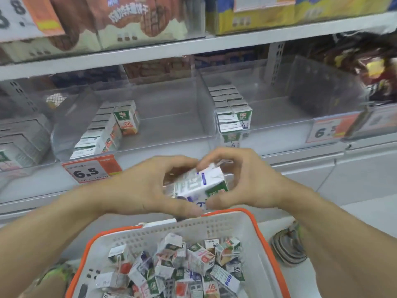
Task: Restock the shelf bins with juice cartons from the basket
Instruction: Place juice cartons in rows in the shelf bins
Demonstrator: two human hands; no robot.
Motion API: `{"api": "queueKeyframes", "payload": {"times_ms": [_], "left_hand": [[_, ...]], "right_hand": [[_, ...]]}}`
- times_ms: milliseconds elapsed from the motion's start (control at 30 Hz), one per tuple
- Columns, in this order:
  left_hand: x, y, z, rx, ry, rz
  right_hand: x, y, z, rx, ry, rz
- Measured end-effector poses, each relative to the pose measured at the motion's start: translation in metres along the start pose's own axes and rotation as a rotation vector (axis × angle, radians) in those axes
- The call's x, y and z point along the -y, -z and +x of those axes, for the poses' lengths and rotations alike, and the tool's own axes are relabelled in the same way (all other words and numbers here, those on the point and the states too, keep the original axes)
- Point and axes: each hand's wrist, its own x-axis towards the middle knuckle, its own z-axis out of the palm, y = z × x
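Upper shelf (150, 51): white, holding snack boxes (133, 20).
Price tag (92, 169): orange-white, "6.5".
Floor (365, 214): pale.

Hidden and cut off
The left hand (148, 186) and right hand (247, 181) cover part of the held carton (199, 183); the basket (214, 224) runs off the bottom edge; upper-shelf packets (133, 20) are blurred

Two hands, left (148, 186) and right (242, 181), share one carton (197, 186) at frame centre. One basket (264, 239) sits bottom centre, its cartons too jumbled to count. Three clear bins (171, 117) line the middle shelf. Two 6.5 tags (92, 171) show.
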Motion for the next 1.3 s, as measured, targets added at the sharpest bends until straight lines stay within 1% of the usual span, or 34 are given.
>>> {"api": "queueKeyframes", "payload": {"times_ms": [67, 133, 200, 233, 267, 300, 333, 400, 500, 567, 633, 733, 867, 967, 1133, 1233, 1300], "left_hand": [[-0.017, 0.004, 0.017, -0.074, -0.095, 0.121], [-0.026, 0.004, 0.037, -0.271, -0.148, 0.316], [-0.023, -0.001, 0.063, -0.499, -0.18, 0.431], [-0.02, -0.005, 0.077, -0.582, -0.181, 0.462], [-0.014, -0.009, 0.091, -0.632, -0.164, 0.492], [-0.008, -0.014, 0.102, -0.656, -0.131, 0.527], [-0.002, -0.019, 0.112, -0.667, -0.088, 0.564], [0.006, -0.03, 0.123, -0.71, -0.022, 0.642], [0.01, -0.042, 0.127, -0.85, -0.034, 0.733], [0.013, -0.043, 0.129, -0.897, -0.034, 0.777], [0.016, -0.043, 0.131, -0.905, -0.012, 0.799], [0.019, -0.043, 0.134, -0.904, 0.017, 0.81], [0.023, -0.043, 0.137, -0.928, 0.01, 0.842], [0.024, -0.044, 0.138, -0.95, -0.011, 0.842], [0.026, -0.044, 0.139, -0.983, -0.048, 0.872], [0.029, -0.044, 0.14, -0.991, -0.056, 0.883], [0.029, -0.043, 0.14, -0.987, -0.07, 0.878]], "right_hand": [[0.008, 0.028, -0.006, -0.17, 0.11, -0.016], [0.016, 0.057, -0.013, -0.387, 0.199, -0.083], [0.022, 0.081, -0.018, -0.626, 0.27, -0.279], [0.024, 0.09, -0.019, -0.732, 0.287, -0.418], [0.026, 0.098, -0.018, -0.806, 0.289, -0.552], [0.027, 0.105, -0.015, -0.835, 0.276, -0.658], [0.028, 0.112, -0.011, -0.816, 0.252, -0.732], [0.03, 0.124, 0.001, -0.685, 0.163, -0.81], [0.036, 0.133, 0.02, -0.483, -0.014, -0.847], [0.037, 0.131, 0.032, -0.417, -0.066, -0.861], [0.035, 0.129, 0.043, -0.356, -0.111, -0.876], [0.027, 0.133, 0.058, -0.272, -0.204, -0.804], [0.02, 0.141, 0.07, -0.191, -0.273, -0.686], [0.01, 0.139, 0.074, -0.167, -0.316, -0.615], [-0.006, 0.131, 0.075, -0.257, -0.298, -0.555], [-0.006, 0.127, 0.071, -0.26, -0.255, -0.667], [-0.008, 0.125, 0.067, -0.312, -0.208, -0.773]]}}
